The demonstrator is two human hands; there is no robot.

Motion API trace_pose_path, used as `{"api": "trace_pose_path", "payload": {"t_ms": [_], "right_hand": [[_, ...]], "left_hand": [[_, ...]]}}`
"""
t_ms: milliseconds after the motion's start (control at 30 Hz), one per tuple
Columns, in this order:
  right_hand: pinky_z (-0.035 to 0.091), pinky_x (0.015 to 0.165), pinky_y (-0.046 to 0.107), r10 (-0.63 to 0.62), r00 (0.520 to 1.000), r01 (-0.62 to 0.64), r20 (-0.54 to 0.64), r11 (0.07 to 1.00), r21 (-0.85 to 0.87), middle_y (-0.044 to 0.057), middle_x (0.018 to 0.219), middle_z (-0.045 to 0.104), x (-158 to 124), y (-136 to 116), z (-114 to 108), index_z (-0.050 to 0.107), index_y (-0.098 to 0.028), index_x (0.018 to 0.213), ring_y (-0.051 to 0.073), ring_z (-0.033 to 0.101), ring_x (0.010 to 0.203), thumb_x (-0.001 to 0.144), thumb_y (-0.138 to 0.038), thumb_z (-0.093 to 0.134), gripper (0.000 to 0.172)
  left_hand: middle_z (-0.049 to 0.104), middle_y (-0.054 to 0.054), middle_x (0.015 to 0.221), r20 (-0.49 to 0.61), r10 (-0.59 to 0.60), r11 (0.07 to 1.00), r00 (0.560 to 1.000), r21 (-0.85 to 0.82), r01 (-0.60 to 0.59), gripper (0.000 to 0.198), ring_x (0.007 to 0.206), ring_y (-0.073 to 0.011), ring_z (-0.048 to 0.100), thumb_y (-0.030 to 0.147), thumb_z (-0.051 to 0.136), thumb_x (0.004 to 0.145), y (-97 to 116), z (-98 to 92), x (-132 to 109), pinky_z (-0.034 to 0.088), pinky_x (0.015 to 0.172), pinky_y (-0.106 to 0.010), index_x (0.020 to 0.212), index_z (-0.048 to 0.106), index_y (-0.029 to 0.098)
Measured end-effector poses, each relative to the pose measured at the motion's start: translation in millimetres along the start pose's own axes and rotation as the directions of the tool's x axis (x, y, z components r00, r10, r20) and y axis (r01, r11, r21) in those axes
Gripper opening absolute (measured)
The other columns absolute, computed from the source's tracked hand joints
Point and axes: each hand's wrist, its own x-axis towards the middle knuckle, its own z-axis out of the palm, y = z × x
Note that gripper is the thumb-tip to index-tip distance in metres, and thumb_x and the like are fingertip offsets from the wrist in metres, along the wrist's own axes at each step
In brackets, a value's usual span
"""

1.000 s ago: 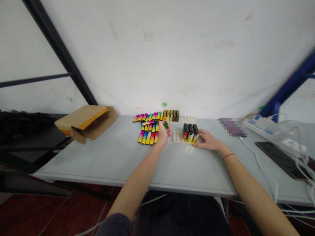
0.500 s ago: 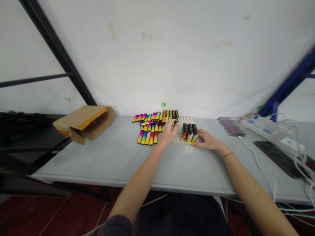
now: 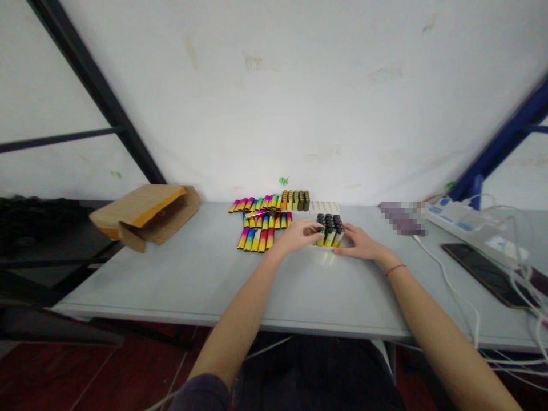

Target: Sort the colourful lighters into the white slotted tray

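Note:
My left hand [image 3: 297, 237] reaches over a white moulded tray, its fingertips holding a green lighter [image 3: 321, 234] against the left side of a block of upright lighters [image 3: 329, 231]. The block has black tops and yellow-and-rainbow bodies. My right hand [image 3: 359, 242] rests against its right side, fingers apart. The hands hide most of the tray beneath. Rainbow lighters [image 3: 256, 240] lie in rows to the left, with a row of upright olive and brown lighters [image 3: 297, 201] behind them. A second white tray [image 3: 324, 207] stands at the back.
Everything stands on a grey table [image 3: 171, 274]. A flattened cardboard box [image 3: 145, 217] lies at its left end. On the right are a pixelated purple object [image 3: 402, 218], a power strip [image 3: 454, 220], a phone [image 3: 483, 268] and loose white cables. A black frame stands at the left.
My left hand has moved right from the rainbow rows to the left side of the upright block, with the green lighter in its fingers. My right hand stays at the block.

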Motion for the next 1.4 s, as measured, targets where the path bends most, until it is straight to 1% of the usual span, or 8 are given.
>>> {"api": "trace_pose_path", "payload": {"t_ms": [133, 367, 800, 1100, 1167, 1233, 1333, 1400], "right_hand": [[0.038, 0.119, 0.065, -0.004, 1.0, 0.004, -0.014, 1.0, 0.008, 0.019, 0.158, 0.052, 0.4, 3.4, 2.8, 0.057, -0.021, 0.153, 0.047, 0.047, 0.145, 0.081, -0.081, 0.065, 0.094], [0.038, 0.12, 0.065, -0.01, 1.0, 0.01, -0.026, 1.0, 0.001, 0.02, 0.158, 0.053, 0.1, 3.7, 3.5, 0.056, -0.02, 0.154, 0.047, 0.048, 0.145, 0.081, -0.08, 0.067, 0.095], [0.036, 0.121, 0.064, 0.006, 1.0, -0.006, 0.001, 1.0, -0.001, 0.021, 0.16, 0.05, -0.6, -1.7, -1.4, 0.056, -0.017, 0.154, 0.047, 0.046, 0.147, 0.08, -0.081, 0.065, 0.098], [0.036, 0.121, 0.065, 0.012, 1.0, -0.012, -0.01, 1.0, 0.0, 0.021, 0.16, 0.051, -0.6, -2.6, -1.2, 0.055, -0.018, 0.154, 0.047, 0.047, 0.146, 0.079, -0.08, 0.067, 0.098], [0.035, 0.122, 0.065, 0.028, 1.0, -0.028, 0.009, 1.0, 0.003, 0.021, 0.161, 0.049, -1.1, -4.1, -3.0, 0.054, -0.018, 0.155, 0.048, 0.045, 0.147, 0.079, -0.081, 0.066, 0.1], [0.034, 0.123, 0.065, 0.049, 0.998, -0.049, 0.028, 0.999, 0.006, 0.02, 0.163, 0.047, -1.7, -5.5, -4.8, 0.052, -0.017, 0.157, 0.048, 0.043, 0.149, 0.079, -0.082, 0.065, 0.102], [0.033, 0.124, 0.065, 0.061, 0.997, -0.062, 0.038, 0.998, 0.012, 0.02, 0.164, 0.046, -2.1, -6.4, -6.0, 0.053, -0.018, 0.157, 0.049, 0.041, 0.15, 0.079, -0.083, 0.064, 0.102], [0.032, 0.124, 0.066, 0.056, 0.998, -0.056, 0.034, 0.998, 0.013, 0.02, 0.163, 0.047, -1.9, -6.1, -5.8, 0.053, -0.018, 0.156, 0.049, 0.041, 0.15, 0.079, -0.083, 0.064, 0.102]], "left_hand": [[0.076, -0.006, 0.101, -0.001, 0.032, 0.997, 1.0, 0.069, -0.031, 0.028, 0.085, -0.0171, 0.071, 0.031, 0.078, 0.083, -4.4, 0.2, 0.6, 0.058, 0.083, -0.03, 0.108, 0.072, 0.018], [0.072, -0.005, 0.101, -0.046, 0.18, 0.968, 0.983, 0.185, -0.168, 0.018, 0.09, -0.0182, 0.069, 0.03, 0.075, 0.087, -6.6, 5.9, 1.0, 0.056, 0.09, -0.033, 0.099, 0.067, 0.019], [0.073, -0.003, 0.092, -0.009, 0.072, 0.99, 0.997, 0.125, -0.071, 0.019, 0.081, -0.0171, 0.072, 0.029, 0.076, 0.086, -10.4, 2.5, 0.7, 0.059, 0.082, -0.031, 0.098, 0.066, 0.019], [0.074, -0.009, 0.112, 0.018, 0.253, 0.88, 0.967, 0.41, -0.238, 0.021, 0.1, -0.0214, 0.071, 0.035, 0.065, 0.096, -7.1, -8.6, 0.3, 0.056, 0.095, -0.036, 0.108, 0.074, 0.02], [0.075, -0.01, 0.114, -0.095, 0.225, 0.83, 0.97, 0.539, -0.14, 0.025, 0.111, -0.0244, 0.069, 0.034, 0.058, 0.101, -8.5, -24.0, 0.1, 0.052, 0.104, -0.04, 0.112, 0.074, 0.02], [0.075, -0.013, 0.121, -0.31, 0.132, 0.762, 0.941, 0.639, 0.103, 0.031, 0.119, -0.0267, 0.066, 0.026, 0.048, 0.103, -14.1, -45.0, -2.6, 0.048, 0.111, -0.043, 0.116, 0.075, 0.019], [0.068, -0.015, 0.137, -0.587, -0.084, 0.607, 0.805, 0.611, 0.508, 0.042, 0.131, -0.0305, 0.06, 0.014, 0.041, 0.1, -26.9, -76.4, -12.4, 0.046, 0.113, -0.046, 0.128, 0.071, 0.018], [0.064, -0.016, 0.145, -0.672, -0.193, 0.532, 0.715, 0.54, 0.652, 0.045, 0.134, -0.0322, 0.057, 0.018, 0.04, 0.101, -34.4, -90.1, -19.9, 0.047, 0.111, -0.048, 0.135, 0.068, 0.02]]}}
